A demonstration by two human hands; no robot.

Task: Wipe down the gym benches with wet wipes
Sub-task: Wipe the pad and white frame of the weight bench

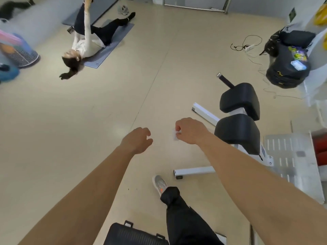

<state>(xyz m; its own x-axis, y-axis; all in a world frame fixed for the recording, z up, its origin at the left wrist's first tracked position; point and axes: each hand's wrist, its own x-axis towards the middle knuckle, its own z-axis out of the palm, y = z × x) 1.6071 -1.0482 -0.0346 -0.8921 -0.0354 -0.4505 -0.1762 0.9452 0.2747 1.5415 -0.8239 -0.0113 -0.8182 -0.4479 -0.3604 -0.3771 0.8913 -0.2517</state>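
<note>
R hand (190, 130): fingers curled, pinching small white wipe (175, 136).
L hand (137, 140): hanging relaxed, fingers loosely bent, gripping nothing.
Wipe posn: hanging over floor (70, 129), near bench (238, 133), left of it, not touching.
Bench: black pads sitting on white frame (194, 169), just right of R hand.

Floor (70, 121) beige, plain. Bench pads (238, 101) black; bench frame (194, 170) white. Wipe (175, 136) white. Exercise mat (113, 39) grey-blue. Person on mat (88, 45): white top, black trousers. Shoe (159, 183) grey with orange mark; trouser leg (182, 218) black. Bags (286, 71) black with yellow trim, one with bright multicoloured patch. Metal plate (286, 156) silvery, rows of short slots. Block (321, 151) beside plate red. Case (131, 236) at bottom edge black, ribbed. Cable (251, 39) black; power strip (249, 47) white.
</note>
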